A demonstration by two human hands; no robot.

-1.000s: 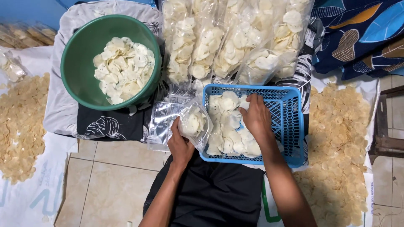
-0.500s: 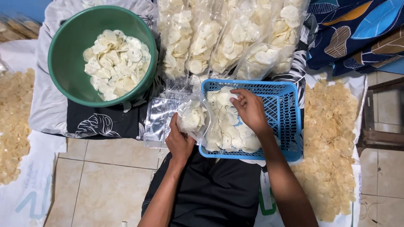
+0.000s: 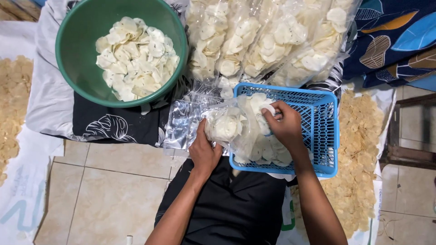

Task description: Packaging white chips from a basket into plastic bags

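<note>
- Far left edge of the frame: a loose spread of yellowish crackers [image 3: 13, 104] lies on a white sheet on the floor, well apart from both hands.
- Upper left: a green bowl [image 3: 77, 54] sits on a grey and black cloth, roughly half full of pale round chips [image 3: 136, 56]. Nobody's touching it.
- Centre: a stack of empty clear bags [image 3: 184, 122] lies flat just below the bowl, right beside the left hand.
- The left hand [image 3: 204, 152] is clenched around the bottom of a small clear bag [image 3: 225, 127] that's partly filled with chips. The bag's mouth faces right, toward the basket, so its long axis runs roughly left to right across the frame.
- Top centre: a row of filled bags [image 3: 268, 41] leans side by side, packed with the same pale chips, just above the basket.
- Right of centre: the right hand [image 3: 284, 127] is down inside the blue basket [image 3: 324, 136], fingers pinched on a few chips. It's the nearer hand to the bag's opening, which sits just to its left.
- The basket holds a shallow layer of chips in its left part; its right part shows bare mesh.
- Right side: another spread of yellowish crackers [image 3: 363, 154] covers the floor sheet beside the basket.
</note>
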